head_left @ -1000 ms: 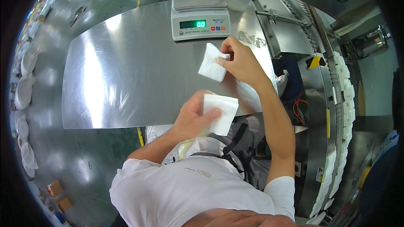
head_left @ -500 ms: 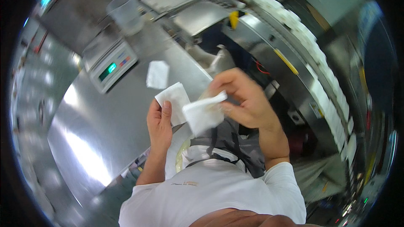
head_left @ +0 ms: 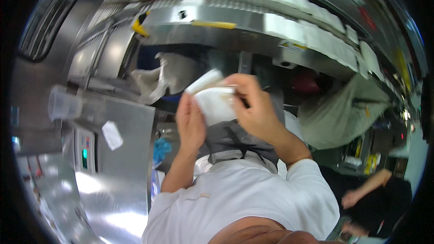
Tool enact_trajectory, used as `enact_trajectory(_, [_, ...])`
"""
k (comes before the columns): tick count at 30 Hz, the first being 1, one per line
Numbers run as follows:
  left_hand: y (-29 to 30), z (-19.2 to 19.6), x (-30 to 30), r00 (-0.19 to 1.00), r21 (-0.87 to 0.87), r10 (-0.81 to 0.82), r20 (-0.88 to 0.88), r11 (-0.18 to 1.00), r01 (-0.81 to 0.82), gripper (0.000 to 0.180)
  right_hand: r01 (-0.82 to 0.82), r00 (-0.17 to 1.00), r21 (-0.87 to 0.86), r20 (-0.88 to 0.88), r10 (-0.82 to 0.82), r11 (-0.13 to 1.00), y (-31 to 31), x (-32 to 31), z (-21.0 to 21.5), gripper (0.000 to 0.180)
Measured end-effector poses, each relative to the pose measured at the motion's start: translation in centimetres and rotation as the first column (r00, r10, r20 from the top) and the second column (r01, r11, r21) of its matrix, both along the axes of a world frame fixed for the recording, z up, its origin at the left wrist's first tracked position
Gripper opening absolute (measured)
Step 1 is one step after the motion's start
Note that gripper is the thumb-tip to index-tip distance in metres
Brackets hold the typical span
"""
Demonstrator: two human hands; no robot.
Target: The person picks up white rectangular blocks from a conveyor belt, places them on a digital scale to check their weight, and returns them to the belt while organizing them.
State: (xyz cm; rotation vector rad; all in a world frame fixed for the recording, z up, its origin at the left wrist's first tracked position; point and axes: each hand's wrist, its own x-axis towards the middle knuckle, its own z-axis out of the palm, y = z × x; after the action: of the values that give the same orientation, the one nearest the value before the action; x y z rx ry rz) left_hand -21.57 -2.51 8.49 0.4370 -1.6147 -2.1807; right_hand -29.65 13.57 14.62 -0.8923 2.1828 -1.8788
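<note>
In front of my waist, both hands are at two folded white sheets. My left hand (head_left: 191,124) grips the left edge, where one folded white sheet (head_left: 205,80) sticks up behind the other. My right hand (head_left: 257,110) pinches the right edge of the nearer white sheet (head_left: 216,108), thumb against fingers. The two sheets overlap; whether they are joined is hard to see. To the left, another white folded piece (head_left: 112,135) lies on the steel table (head_left: 129,176), close to a scale (head_left: 86,150) with a lit green display.
Ahead, a conveyor carries rows of white folded stacks (head_left: 312,34). Below it hangs a pale bag (head_left: 169,77). A clear plastic jug (head_left: 64,103) stands at the table's far left. Blue crumpled plastic (head_left: 161,150) is beside the table edge. A co-worker's arm (head_left: 368,187) shows at lower right.
My body has turned right, so the conveyor now lies straight ahead and the table has shifted left. The two sheets, apart before, have come together between my hands.
</note>
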Motion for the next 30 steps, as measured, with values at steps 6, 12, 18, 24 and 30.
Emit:
enact_trajectory(6, [1.7, 1.4, -0.3, 0.989, -0.104, -0.145, -0.009, 0.984, 0.143, 0.047, 0.039, 0.987, 0.025, -0.155, -0.034, 0.999, 3.0, -0.3, -0.7, 0.049])
enact_trajectory(12, [2.5, 2.7, -1.0, 0.931, -0.19, -0.284, -0.228, 0.951, 0.244, 0.052, -0.009, 0.996, -0.036, -0.093, 0.005, 0.999, 3.7, -0.7, -0.4, 0.052])
enact_trajectory(18, [2.9, 2.5, -1.1, 0.943, -0.003, -0.27, -0.193, 0.962, 0.275, 0.052, 0.017, 0.992, -0.119, -0.123, -0.032, 0.993, 2.8, -0.6, -0.4, 0.055])
enact_trajectory(24, [2.6, 1.3, -1.3, 0.96, -0.225, -0.2, -0.194, 0.962, 0.155, 0.052, 0.094, 0.985, -0.156, -0.126, -0.115, 0.983, 2.0, -0.3, -0.8, 0.056])
enact_trajectory(30, [2.6, 1.2, -0.9, 0.963, -0.215, -0.172, -0.206, 0.968, 0.126, 0.053, 0.046, 0.989, -0.261, -0.123, -0.081, 0.964, 2.0, -0.3, -1.4, 0.057])
